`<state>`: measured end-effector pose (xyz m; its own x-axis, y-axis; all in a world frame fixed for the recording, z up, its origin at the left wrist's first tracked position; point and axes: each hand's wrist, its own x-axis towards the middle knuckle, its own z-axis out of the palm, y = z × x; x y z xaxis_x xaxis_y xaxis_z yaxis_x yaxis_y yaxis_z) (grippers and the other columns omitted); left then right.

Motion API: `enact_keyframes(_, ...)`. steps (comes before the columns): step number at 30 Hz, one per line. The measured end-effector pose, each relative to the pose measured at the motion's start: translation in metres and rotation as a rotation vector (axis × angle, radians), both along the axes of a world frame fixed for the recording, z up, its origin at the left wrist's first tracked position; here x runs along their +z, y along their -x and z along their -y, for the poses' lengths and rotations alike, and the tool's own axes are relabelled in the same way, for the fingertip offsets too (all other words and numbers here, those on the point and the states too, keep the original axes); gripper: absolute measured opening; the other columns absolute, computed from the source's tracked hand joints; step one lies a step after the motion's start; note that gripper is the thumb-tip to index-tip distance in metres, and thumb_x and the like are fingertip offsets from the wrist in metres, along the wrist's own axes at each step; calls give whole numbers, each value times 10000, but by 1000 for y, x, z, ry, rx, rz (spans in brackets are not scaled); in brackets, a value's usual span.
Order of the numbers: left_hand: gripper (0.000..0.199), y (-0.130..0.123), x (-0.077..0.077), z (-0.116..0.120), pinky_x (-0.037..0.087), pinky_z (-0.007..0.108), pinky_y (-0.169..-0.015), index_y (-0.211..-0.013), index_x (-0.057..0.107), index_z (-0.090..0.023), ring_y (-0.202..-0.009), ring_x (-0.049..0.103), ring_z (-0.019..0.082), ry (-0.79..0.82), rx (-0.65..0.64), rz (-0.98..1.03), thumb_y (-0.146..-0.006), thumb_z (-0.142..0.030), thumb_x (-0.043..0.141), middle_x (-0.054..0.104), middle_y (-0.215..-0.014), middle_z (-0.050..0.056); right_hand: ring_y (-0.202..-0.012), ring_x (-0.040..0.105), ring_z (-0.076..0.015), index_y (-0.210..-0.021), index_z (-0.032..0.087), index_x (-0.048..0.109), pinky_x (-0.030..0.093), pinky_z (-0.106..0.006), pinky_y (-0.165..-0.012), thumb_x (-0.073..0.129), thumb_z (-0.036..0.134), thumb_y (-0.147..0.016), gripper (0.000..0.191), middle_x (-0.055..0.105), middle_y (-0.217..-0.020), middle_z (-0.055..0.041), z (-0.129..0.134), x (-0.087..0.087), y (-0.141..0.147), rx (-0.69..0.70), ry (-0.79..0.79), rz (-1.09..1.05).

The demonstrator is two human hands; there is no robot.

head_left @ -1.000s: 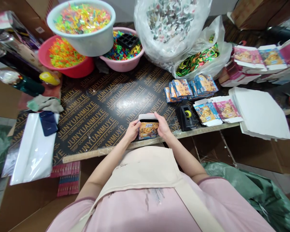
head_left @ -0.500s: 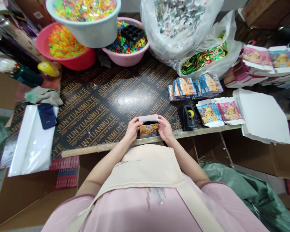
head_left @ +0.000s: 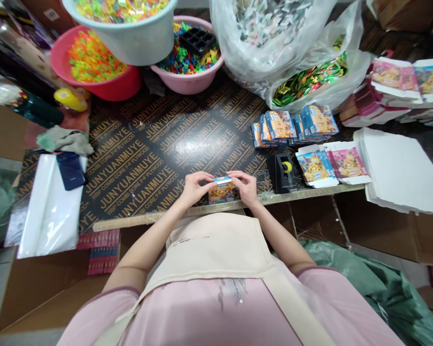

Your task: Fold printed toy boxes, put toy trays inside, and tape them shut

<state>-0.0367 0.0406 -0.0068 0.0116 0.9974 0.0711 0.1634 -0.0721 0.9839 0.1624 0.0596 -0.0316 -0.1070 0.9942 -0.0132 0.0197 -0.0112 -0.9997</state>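
Note:
A small printed cardboard box stands at the near edge of the dark plywood table. My left hand grips its left side and my right hand its right side, with fingertips pressed on the folded-down top flap. A black tape dispenser sits just right of my right hand. Beyond it lie flat box blanks and a row of folded blue boxes.
At the back stand a white tub, a red basin and a pink basin of coloured plastic bits, plus clear bags of wrapped pieces. White sheets lie right; a phone and plastic bags lie left.
The box's white top flap, standing open earlier, is now folded down shut under my fingertips. The view shifted slightly.

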Motion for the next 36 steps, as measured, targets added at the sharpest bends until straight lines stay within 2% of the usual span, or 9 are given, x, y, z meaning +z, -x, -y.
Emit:
enact_keyframes(7, 239, 2, 4, -11, 505, 271, -589, -664, 758, -184, -607, 646, 171, 80, -64, 28, -675, -417, 808, 722, -652, 47, -677, 659, -189, -740, 241, 775, 549, -362, -716, 829, 513, -647, 293, 746, -728, -18, -13, 11, -11, 96, 90, 24)
enact_keyframes(15, 214, 11, 3, 11, 547, 312, -746, -752, 729, -202, -806, 689, 177, -240, -187, -402, -868, -326, 598, 757, -928, 83, -841, 720, -236, -700, 249, 769, 567, -442, -860, 838, 535, -651, 298, 778, -832, -51, -15, 14, -21, 247, 25, -5)
enact_keyframes(19, 219, 3, -2, 12, 542, 326, -767, -768, 690, -199, -830, 677, 190, -261, -188, -568, -903, -289, 542, 731, -917, 84, -911, 730, -254, -752, 285, 788, 552, -487, -929, 796, 485, -724, 202, 793, -940, -49, -9, 10, -17, 246, -92, 100)
enact_keyframes(23, 207, -18, 2, 4, 528, 326, -797, -1051, 674, -198, -896, 667, 211, -221, -281, -672, -929, -299, 541, 714, -976, 80, -1006, 703, -270, -866, 296, 789, 514, -509, -994, 708, 447, -823, 177, 777, -1064, -57, 5, 14, -22, 181, -217, 248)
enact_keyframes(25, 240, -27, 5, -1, 523, 321, -806, -1119, 654, -202, -907, 664, 209, -243, -299, -664, -957, -279, 494, 709, -1003, 79, -1122, 649, -290, -1019, 297, 770, 468, -516, -1056, 723, 456, -810, 267, 741, -1166, -66, 11, 18, -44, 42, -252, 375)
enact_keyframes(27, 256, -32, 5, -9, 519, 327, -823, -1133, 652, -208, -911, 657, 210, -289, -277, -642, -974, -288, 468, 703, -1012, 79, -1172, 600, -299, -1114, 283, 735, 443, -513, -1074, 695, 462, -829, 339, 696, -1206, -88, 16, 19, -82, -233, -253, 500)
enact_keyframes(30, 294, -41, 1, -22, 513, 344, -845, -1170, 650, -216, -925, 645, 216, -358, -258, -620, -989, -317, 441, 695, -1023, 85, -1090, 592, -295, -1036, 240, 742, 463, -505, -1019, 647, 443, -850, 291, 649, -1115, -117, 21, 12, -145, -543, -188, 611)
enact_keyframes(33, 335, -56, -9, -29, 506, 361, -837, -1168, 670, -216, -918, 634, 221, -429, -319, -645, -997, -266, 387, 694, -1031, 103, -1020, 605, -285, -857, 222, 755, 474, -496, -988, 715, 408, -780, 205, 633, -998, -104, 19, -1, -184, -440, -72, 647)
enact_keyframes(36, 393, -67, -20, -30, 491, 378, -799, -1175, 684, -221, -895, 624, 227, -514, -356, -704, -985, -184, 341, 699, -1049, 124, -1023, 613, -267, -748, 228, 740, 462, -478, -1004, 723, 358, -772, 133, 640, -976, -81, 14, -8, -189, -344, -58, 637)
